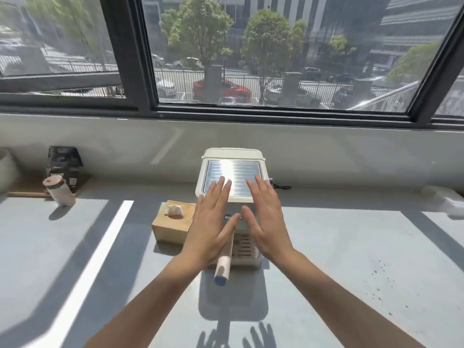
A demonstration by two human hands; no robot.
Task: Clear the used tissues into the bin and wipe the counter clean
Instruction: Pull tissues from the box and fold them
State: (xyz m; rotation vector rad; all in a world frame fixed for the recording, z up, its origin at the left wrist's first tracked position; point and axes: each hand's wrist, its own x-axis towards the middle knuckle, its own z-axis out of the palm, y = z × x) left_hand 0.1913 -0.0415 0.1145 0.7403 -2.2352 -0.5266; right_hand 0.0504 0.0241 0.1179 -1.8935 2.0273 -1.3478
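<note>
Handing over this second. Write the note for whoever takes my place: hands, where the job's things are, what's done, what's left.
Left hand: open, empty, held over the coffee machine.
Right hand: open, empty, beside the left.
Tissue box: on the counter, left of the machine, one tissue sticking up.
Dark specks lie on the counter to the right. A pale crumpled thing sits at the far right edge, too blurred to name.
No bin or cloth in view.
Done: nothing that shows.
Left: find and bin the used tissues, then wipe the counter.
</note>
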